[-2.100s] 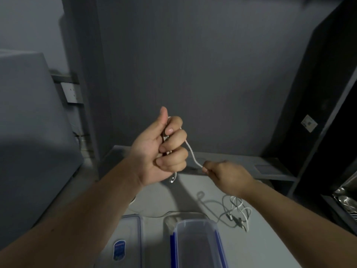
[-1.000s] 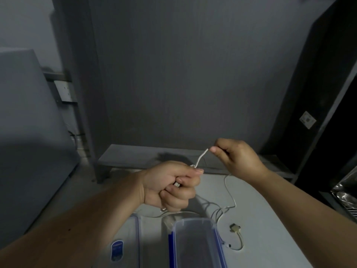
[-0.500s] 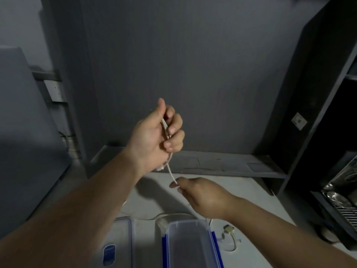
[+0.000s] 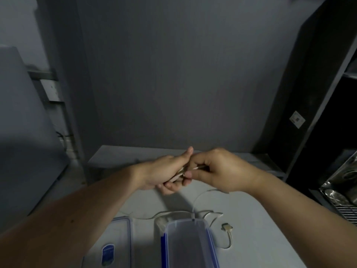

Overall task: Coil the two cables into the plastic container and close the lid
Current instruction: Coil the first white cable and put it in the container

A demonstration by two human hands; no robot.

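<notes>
My left hand (image 4: pixel 164 173) holds a bundle of white cable loops, fingers curled around them. Touching it, my right hand (image 4: pixel 218 169) pinches the same white cable (image 4: pixel 197 200), whose free tail hangs down toward the table. Below stands the open clear plastic container (image 4: pixel 209 235) with blue edges. Its lid (image 4: pixel 127 238), with a blue label, lies flat to the left. A second white cable (image 4: pixel 228 236) with a squarish plug rests on the table right of the container.
The grey table (image 4: pixel 260 229) ends at a raised ledge (image 4: pixel 119 155) by the wall. A dark shelf unit (image 4: pixel 318 93) stands at the right, with a metal rack (image 4: pixel 343 192) beside it. A wall socket (image 4: pixel 51 89) is at left.
My left hand dropped from chest height to just above the table. My right hand rose and met it, wrapping more cable. The hanging tail is shorter.
</notes>
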